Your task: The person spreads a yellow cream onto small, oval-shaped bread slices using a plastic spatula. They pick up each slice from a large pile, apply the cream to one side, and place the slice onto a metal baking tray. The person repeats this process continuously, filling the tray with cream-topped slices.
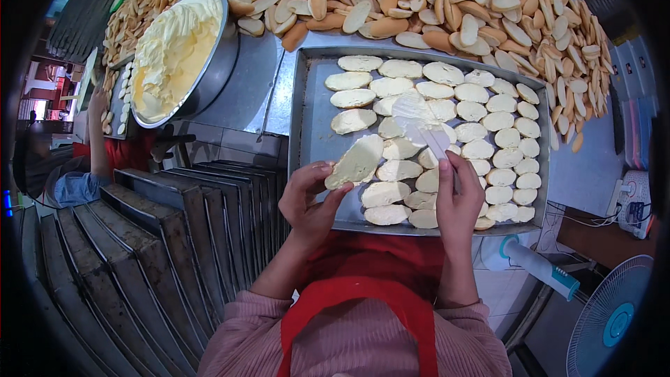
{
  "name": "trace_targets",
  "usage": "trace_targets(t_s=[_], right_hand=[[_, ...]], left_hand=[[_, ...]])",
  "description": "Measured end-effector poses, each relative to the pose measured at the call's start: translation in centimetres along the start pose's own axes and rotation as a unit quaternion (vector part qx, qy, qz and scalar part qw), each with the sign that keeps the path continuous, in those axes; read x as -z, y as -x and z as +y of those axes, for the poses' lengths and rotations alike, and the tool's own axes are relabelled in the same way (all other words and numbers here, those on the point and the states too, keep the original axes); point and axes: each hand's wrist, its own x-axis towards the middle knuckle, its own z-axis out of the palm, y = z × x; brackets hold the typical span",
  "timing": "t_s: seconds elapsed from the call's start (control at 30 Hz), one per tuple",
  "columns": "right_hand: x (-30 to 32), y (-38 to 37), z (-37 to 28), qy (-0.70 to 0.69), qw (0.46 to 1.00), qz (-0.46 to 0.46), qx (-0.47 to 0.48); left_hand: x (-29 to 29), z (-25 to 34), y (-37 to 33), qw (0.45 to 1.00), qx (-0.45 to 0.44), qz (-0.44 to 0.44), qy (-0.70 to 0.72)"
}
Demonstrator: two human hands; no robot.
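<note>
Between its thumb and fingers my left hand (309, 195) holds an oval bread slice (356, 161) coated with pale yellow cream, above the tray's left part. Just right of it, my right hand (458, 188) grips the handle of a whitish spatula (417, 119), whose blade carries a smear of cream. Beneath both hands lies a shallow metal baking tray (313, 91) with rows of cream-coated bread slices (444, 73). Some slices in its middle are hidden by the spatula and my right hand. Bare metal shows along the tray's left side.
A steel bowl of cream (216, 63) stands left of the tray. Plain bread slices (447, 0) are heaped along the back and right. Stacked metal trays (167, 230) fill the lower left. Another person's arm (98, 126) reaches in at far left. A fan (614, 321) stands lower right.
</note>
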Motion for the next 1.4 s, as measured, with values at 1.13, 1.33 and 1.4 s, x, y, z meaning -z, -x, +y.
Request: trace_targets(t_s=[1.13,1.33,1.4], right_hand=[[0.2,1.1,1.9,0.051,0.999,0.010,-0.013],[0.9,1.1,2.3,0.044,0.998,0.018,-0.046],[0.7,1.3,2.7,0.046,0.998,0.013,-0.035]], left_hand=[[0.5,0.6,0.2,0.998,0.056,0.007,0.042],[2.0,-3.0,-1.5,0.940,0.337,-0.058,-0.007],[1.9,-4.5,-1.5,0.933,0.350,-0.075,-0.035]])
